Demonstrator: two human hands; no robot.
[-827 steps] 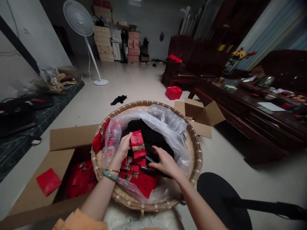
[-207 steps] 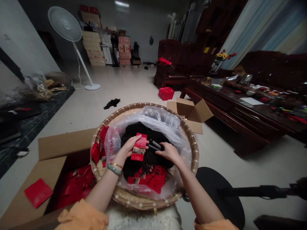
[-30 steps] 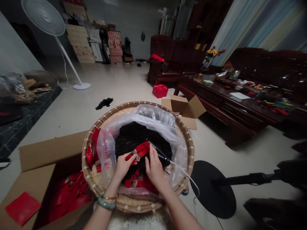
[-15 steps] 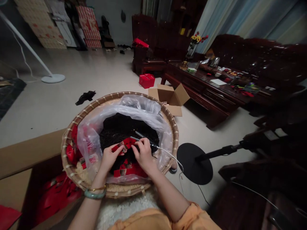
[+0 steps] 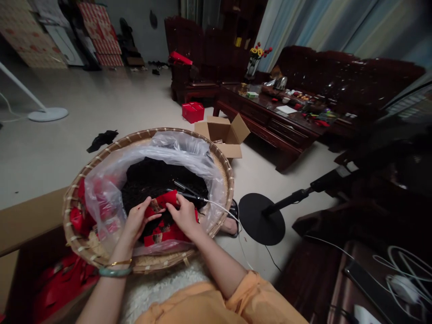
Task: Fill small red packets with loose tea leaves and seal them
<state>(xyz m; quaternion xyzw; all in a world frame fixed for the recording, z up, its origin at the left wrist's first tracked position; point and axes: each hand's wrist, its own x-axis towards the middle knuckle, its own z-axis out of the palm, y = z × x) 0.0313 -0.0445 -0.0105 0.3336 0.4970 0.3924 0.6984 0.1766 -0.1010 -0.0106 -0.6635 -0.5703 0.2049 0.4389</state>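
A dark wooden sofa (image 5: 340, 74) (quite glossy) stands on pale flooring (image 5: 84, 96).

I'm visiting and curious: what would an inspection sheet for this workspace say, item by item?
Surface: round woven bamboo tray, lined with a clear plastic bag.
Job's things: red packet held over dark loose leaves; black tool beside it.
Clutter: black cloth on the floor; more red packets in a cardboard box.
Hands: left hand and right hand both pinch the packet.
Cables: white cable runs from the tool across the bag.
Surroundings: dark carved wooden table, stacked cartons.
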